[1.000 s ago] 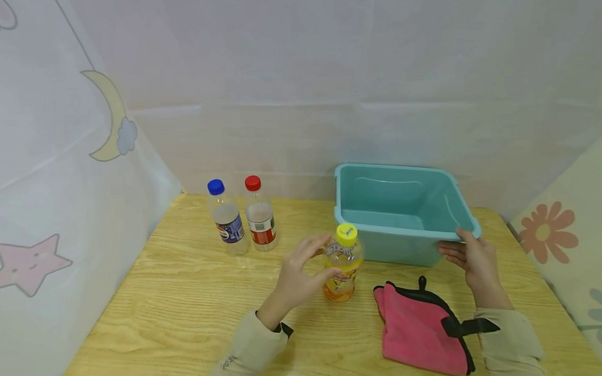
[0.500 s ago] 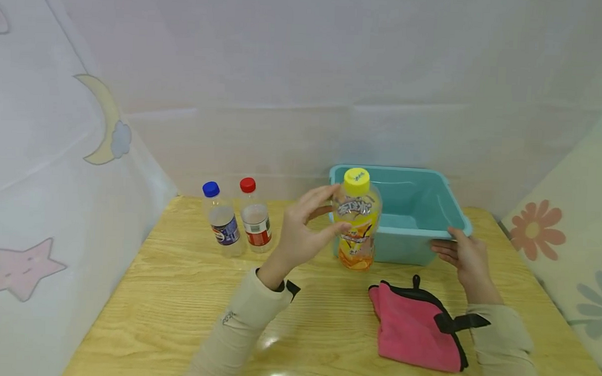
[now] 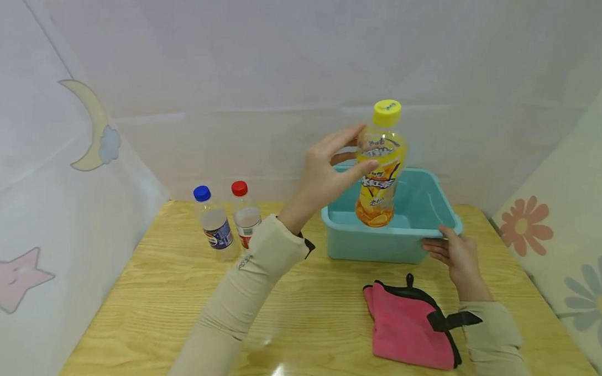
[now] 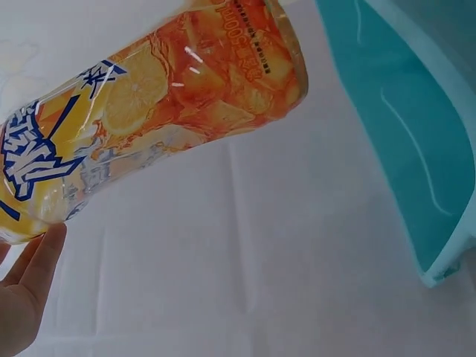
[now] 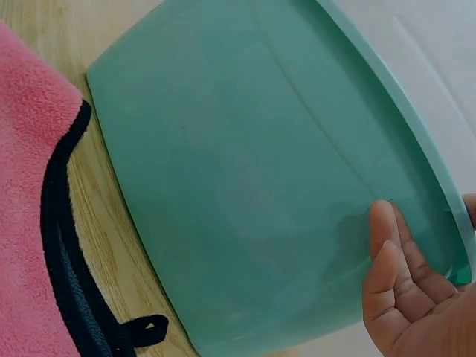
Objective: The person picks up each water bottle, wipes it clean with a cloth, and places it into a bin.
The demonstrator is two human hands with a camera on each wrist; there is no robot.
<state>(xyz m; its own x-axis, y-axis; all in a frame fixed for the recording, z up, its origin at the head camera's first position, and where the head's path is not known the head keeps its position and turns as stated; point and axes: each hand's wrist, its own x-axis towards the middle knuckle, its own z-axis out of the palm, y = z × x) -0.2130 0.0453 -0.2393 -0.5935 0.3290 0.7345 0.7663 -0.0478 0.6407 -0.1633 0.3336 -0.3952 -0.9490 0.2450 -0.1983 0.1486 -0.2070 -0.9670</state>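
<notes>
My left hand [image 3: 329, 169] grips a clear plastic drink bottle [image 3: 379, 185] with a yellow cap and a yellow-orange label. The bottle is upright in the air, overlapping the front rim of the teal plastic bin [image 3: 373, 246] in the head view. Seen from the left wrist, the bottle's orange base [image 4: 260, 59] points toward the bin's wall [image 4: 416, 134]. At the bin's front right corner, my right hand [image 3: 455, 257] holds the rim, thumb on top and fingers against the outer wall, as the right wrist view also shows with its fingers [image 5: 405, 275].
A blue-capped bottle [image 3: 217, 232] and a red-capped bottle [image 3: 245, 216] stand at the left on the wooden table [image 3: 177, 316], the latter partly behind my left sleeve. A folded pink cloth [image 3: 410, 330] with black edging lies before the bin. A white curtain [image 3: 235, 69] hangs behind.
My left hand has closed on the yellow-capped bottle and raised it from the table, up and to the right, to the bin's front rim. My right hand stays on the bin's corner.
</notes>
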